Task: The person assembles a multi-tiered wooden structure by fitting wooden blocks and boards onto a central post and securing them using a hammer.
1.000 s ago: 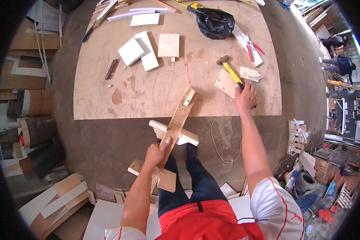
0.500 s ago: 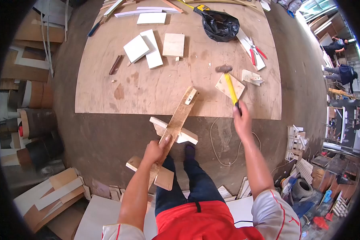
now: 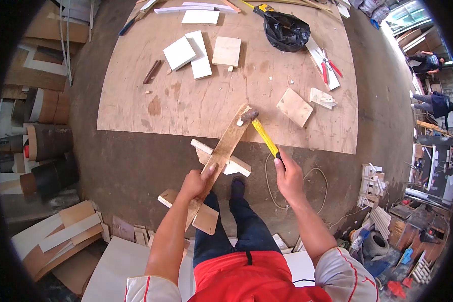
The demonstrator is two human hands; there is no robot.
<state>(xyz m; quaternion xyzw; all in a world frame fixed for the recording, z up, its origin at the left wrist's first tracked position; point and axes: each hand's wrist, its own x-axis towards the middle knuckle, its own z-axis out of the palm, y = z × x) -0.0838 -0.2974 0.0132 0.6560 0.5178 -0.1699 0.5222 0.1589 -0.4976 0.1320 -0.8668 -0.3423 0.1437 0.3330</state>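
Note:
My left hand (image 3: 195,184) is closed around a long wooden board (image 3: 225,142), thumb lying on its top face. The board slants from my legs up to the table edge, with wooden crosspieces (image 3: 240,165) attached along it. In my right hand (image 3: 289,176) is a hammer (image 3: 265,135) with a yellow and black handle. Its head is at the board's far end, right beside or on a small pale wood block (image 3: 241,122); exact contact I cannot tell. To the right of that end lies a square wood piece (image 3: 295,107), near a small stacked wood piece (image 3: 322,98).
The plywood table (image 3: 131,113) bears white blocks (image 3: 180,54), a black plastic bag (image 3: 287,32), red-handled pliers (image 3: 330,68) and a tape measure (image 3: 265,9). A cord (image 3: 326,183) lies on the floor. Wood scraps (image 3: 60,236) pile at the left; two people are far right.
The hammer has swung left and down from over the square wood piece to the board's far end. My left hand keeps its hold on the board; the view has shifted slightly.

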